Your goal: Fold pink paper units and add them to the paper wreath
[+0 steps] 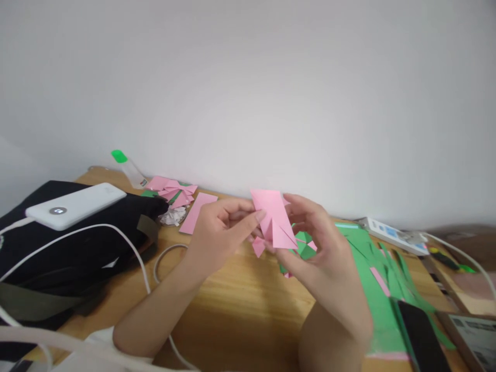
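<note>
A folded pink paper [276,217] is held up above the wooden table, between both hands. My left hand [225,232] pinches its left edge, with the thumb lying on the front face. At its right and lower edge, my right hand [325,253] grips it with curved fingers, the thumb under the bottom edge. Diagonal creases and a pointed flap show on the lower part of the paper. Behind and below the hands, a green and pink folded paper piece [305,245] sits on the table, partly hidden.
Folded pink pieces [176,190], a pink strip [198,213] and crumpled white paper [173,216] lie back left. A black bag [77,248] bears a white power bank [76,205]. Green sheets [375,305], a phone [420,336] and a power strip [393,235] are right.
</note>
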Motion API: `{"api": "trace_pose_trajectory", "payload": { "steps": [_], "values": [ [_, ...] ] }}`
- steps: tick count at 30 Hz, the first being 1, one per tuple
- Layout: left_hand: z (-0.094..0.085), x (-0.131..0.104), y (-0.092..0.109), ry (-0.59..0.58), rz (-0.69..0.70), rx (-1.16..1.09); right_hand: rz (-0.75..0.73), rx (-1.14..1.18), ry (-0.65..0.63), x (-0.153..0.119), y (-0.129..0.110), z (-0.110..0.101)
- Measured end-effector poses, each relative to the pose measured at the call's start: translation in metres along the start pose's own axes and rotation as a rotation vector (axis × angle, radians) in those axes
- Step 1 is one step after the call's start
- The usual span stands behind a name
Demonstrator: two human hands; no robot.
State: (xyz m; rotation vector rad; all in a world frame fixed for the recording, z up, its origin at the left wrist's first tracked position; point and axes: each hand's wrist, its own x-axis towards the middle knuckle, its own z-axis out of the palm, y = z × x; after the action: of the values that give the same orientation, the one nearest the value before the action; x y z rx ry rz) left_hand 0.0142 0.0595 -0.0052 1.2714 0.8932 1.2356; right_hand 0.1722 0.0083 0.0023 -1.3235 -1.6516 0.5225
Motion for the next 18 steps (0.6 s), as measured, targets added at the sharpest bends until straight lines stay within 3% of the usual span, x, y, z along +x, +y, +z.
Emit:
{"api": "trace_pose_trajectory", "payload": {
  "steps": [4,8,18],
  "values": [
    [-0.001,-0.001,0.000,-0.006,0.027,0.041,0.095,0.065,0.078,0.000,-0.001,0.000],
    [-0.001,-0.002,-0.003,-0.045,0.060,0.042,0.177,0.120,0.051,0.003,0.000,0.000],
    [-0.003,-0.005,-0.005,-0.066,0.108,0.054,0.083,0.084,0.015,0.001,-0.004,0.002]
  ]
}}
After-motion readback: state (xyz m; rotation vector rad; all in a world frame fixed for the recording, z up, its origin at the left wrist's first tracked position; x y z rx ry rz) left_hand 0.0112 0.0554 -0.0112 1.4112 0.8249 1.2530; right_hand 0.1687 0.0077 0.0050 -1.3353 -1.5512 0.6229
